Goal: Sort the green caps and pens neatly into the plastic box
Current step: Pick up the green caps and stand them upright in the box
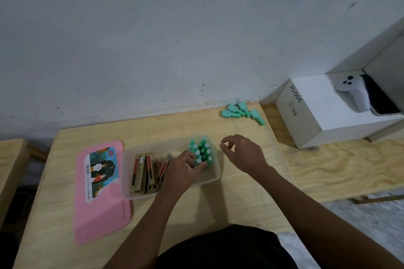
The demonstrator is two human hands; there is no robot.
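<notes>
A clear plastic box sits mid-table. Its right end holds several green caps standing upright in rows. Its left part holds several tan boxed pens set on edge. My left hand reaches into the box, its fingers pinching a green cap at the near side of the rows. Just right of the box hovers my right hand, fingers apart and empty. Several more green caps lie loose at the table's far edge by the wall.
The pink lid with a picture label lies left of the box. A white box marked JS006 stands at the right with a white controller on it. The wall runs close behind the table.
</notes>
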